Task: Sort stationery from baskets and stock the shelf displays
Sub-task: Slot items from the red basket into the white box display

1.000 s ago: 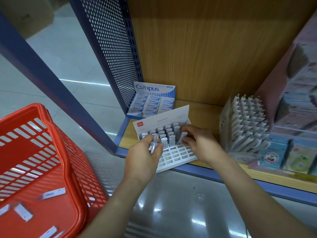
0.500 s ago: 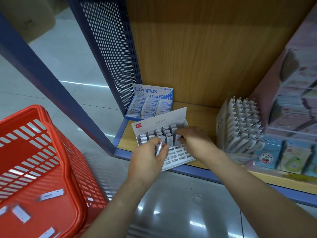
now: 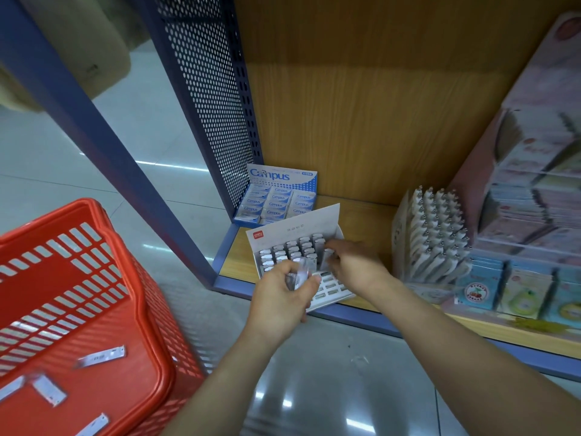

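Left hand (image 3: 283,298) grips packets (image 3: 299,274); right hand (image 3: 356,262) seemingly pinches packet (image 3: 325,260) in tray (image 3: 331,294).

The white display box (image 3: 301,225) bears a red logo patch (image 3: 258,236) at the left corner of its raised flap. The patch's white letters are too small to read, as is the grey print at mid-flap. Just behind the white display box, a blue-and-white box (image 3: 281,177) reads "Campus" in large blue letters on its back flap, and the small packs (image 3: 278,197) inside repeat "Campus". Left of the white display box, the labels on the small cases (image 3: 100,357) in the red basket (image 3: 47,223) are blurred.
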{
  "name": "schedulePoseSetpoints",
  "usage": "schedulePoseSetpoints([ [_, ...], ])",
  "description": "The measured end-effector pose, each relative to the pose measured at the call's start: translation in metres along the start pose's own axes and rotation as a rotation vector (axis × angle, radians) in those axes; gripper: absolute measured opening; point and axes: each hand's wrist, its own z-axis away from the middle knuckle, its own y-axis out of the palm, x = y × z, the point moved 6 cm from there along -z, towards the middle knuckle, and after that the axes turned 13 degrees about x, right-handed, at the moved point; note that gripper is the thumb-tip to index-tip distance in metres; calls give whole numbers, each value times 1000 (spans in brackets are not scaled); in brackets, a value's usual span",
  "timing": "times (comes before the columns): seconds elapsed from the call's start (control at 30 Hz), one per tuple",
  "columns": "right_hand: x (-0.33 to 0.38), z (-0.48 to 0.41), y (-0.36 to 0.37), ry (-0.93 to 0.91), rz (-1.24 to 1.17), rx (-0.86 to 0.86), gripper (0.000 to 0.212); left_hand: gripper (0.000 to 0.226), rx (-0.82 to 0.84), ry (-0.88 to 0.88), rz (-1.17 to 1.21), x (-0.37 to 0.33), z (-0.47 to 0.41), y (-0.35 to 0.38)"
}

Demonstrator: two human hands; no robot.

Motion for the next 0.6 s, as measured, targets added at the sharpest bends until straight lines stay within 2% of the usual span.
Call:
schedulePoseSetpoints([
  [0.1, -9, 17, -3, 6, -190, -105, 34, 22, 7, -15, -6, -2, 3, 2],
  [0.17, -15, 35, -12, -7, -514, -228, 25, 29, 5, -22, 8, -2, 0, 1],
  [0.2, -14, 44, -11, -36, -768, -183, 16, 32, 8, -27, 5, -2, -1, 1],
  [0.27, 3, 58, -1, -131, -1150, 56, 13, 35, 28, -32, 0, -2, -2, 5],
  [0.33, 17, 64, 4, -198, -1164, 168, 8, 34, 63, -28, -10, -4, -1, 11],
  [0.4, 16, 61, 6, -185, -1180, 119, 5, 33, 108, -11, 19, -6, 0, 16],
  [0.53, -1, 58, 12, -130, -1644, -12, 7, 27, 76, 0, 57, -9, 2, 7],
  [0.6, -5, 57, 18, -144, -1757, -16, 10, 19, 7, 9, 119, -8, 3, -3],
])
